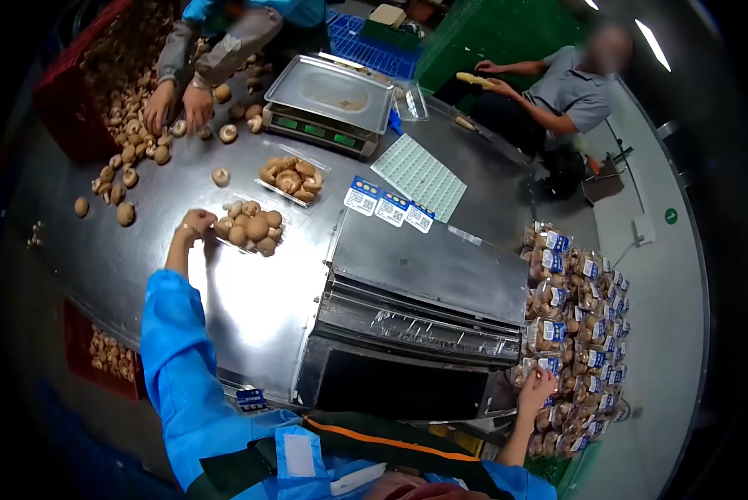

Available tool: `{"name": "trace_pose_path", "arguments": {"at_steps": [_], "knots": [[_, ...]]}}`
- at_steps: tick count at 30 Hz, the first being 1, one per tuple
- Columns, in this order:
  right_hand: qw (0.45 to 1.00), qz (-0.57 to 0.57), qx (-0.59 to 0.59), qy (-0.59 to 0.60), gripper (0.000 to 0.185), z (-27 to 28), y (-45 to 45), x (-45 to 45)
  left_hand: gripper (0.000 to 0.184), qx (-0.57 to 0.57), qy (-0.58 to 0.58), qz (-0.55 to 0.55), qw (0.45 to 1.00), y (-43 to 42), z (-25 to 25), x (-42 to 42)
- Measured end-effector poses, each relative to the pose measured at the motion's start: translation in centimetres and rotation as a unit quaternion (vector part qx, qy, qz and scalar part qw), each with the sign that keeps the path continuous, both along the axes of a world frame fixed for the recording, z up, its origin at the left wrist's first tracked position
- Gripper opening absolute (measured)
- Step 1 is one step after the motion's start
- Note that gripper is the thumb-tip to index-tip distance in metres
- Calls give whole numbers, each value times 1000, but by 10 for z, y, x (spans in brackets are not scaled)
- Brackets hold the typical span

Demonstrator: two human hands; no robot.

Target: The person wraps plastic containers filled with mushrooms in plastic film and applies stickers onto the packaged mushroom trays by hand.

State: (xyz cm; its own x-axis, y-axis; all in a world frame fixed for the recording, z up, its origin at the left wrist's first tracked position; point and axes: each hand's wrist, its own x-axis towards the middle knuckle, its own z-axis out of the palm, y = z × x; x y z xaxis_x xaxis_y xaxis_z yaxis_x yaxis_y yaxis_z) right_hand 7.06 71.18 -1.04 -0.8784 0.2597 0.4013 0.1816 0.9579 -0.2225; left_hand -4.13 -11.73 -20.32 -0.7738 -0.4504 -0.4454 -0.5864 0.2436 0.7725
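Observation:
My left hand point(197, 225) is at the left end of a clear tray heaped with brown mushrooms point(253, 229), its fingers closed on the tray's edge. Behind it stands a second filled mushroom tray point(292, 178), with one loose mushroom point(220, 177) to its left. Out at the right, my right hand point(537, 390) reaches to the stacked packs. Its bent fingers rest at the near edge of a wrapped mushroom pack point(549, 365) with a blue-and-white label; the fingertips are small and partly hidden.
A wrapping machine point(407, 333) stands before me, with label cards point(392, 208) and a sticker sheet point(421, 177) behind it. A scale point(328, 104) is at the back. A co-worker's hands point(178, 108) sort mushrooms by a red crate point(70, 108). Another person point(557, 96) sits at right.

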Motion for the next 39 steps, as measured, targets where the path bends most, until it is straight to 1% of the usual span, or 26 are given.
{"name": "trace_pose_path", "arguments": {"at_steps": [2,3,4,7,8,9,11,12,13,15,17,18,19,20,21,23,24,29,31,32,34,35,36,37,38,39], "knots": [[998,36,-51,4,25,1,-21,-6,19,66,85,68,992,14,-11,20],[997,47,-57,-3,23,11,-42,-10,20,134,110,117,978,29,5,32],[996,88,-5,19,21,8,-45,-14,20,128,119,133,976,34,11,40],[990,131,-2,46,20,3,-54,-20,20,173,166,206,949,45,44,58],[991,120,-15,55,18,8,-64,-20,21,167,182,221,943,41,52,63],[988,124,-70,58,18,10,-71,-22,21,162,200,236,937,35,60,65],[974,133,-173,66,17,16,-73,-28,22,129,221,264,930,44,107,66],[975,157,-131,85,16,12,-67,-36,21,116,233,244,934,40,118,63],[960,168,-205,87,15,14,-69,-42,21,103,244,225,938,36,129,60],[947,182,-247,100,14,28,-82,-51,22,86,253,189,945,61,170,51],[923,219,-294,118,14,27,-89,-62,23,104,253,165,948,110,207,40],[921,224,-305,96,14,35,-96,-64,22,101,257,150,949,140,219,33],[904,233,-345,93,14,39,-103,-67,22,139,267,131,944,175,232,29],[899,247,-351,89,14,34,-104,-74,20,136,261,134,946,201,226,16],[893,259,-358,85,14,27,-106,-79,16,170,252,97,948,229,225,7],[874,283,-388,70,13,46,-119,-77,11,196,253,75,944,283,198,-18],[871,304,-379,72,13,45,-118,-81,10,220,237,51,945,317,202,-21],[883,338,-321,40,12,54,-111,-88,15,312,184,36,932,426,187,-35],[886,353,-299,26,13,58,-103,-87,14,291,141,9,946,445,190,-27],[897,360,-255,38,15,45,-93,-91,19,289,130,-13,948,449,185,-25],[903,351,-246,33,16,42,-78,-99,23,139,167,-150,964,437,174,-41],[907,342,-247,8,17,33,-72,-93,25,71,161,-215,961,434,152,-27],[909,327,-259,-13,18,35,-68,-90,25,-2,178,-199,964,440,135,15],[926,297,-234,6,18,33,-63,-83,26,-73,193,-190,960,446,143,61],[940,283,-191,-17,16,27,-49,-70,27,-159,239,-179,941,444,169,73],[946,286,-149,2,15,25,-43,-79,28,-267,315,-152,898,430,196,55]]}}
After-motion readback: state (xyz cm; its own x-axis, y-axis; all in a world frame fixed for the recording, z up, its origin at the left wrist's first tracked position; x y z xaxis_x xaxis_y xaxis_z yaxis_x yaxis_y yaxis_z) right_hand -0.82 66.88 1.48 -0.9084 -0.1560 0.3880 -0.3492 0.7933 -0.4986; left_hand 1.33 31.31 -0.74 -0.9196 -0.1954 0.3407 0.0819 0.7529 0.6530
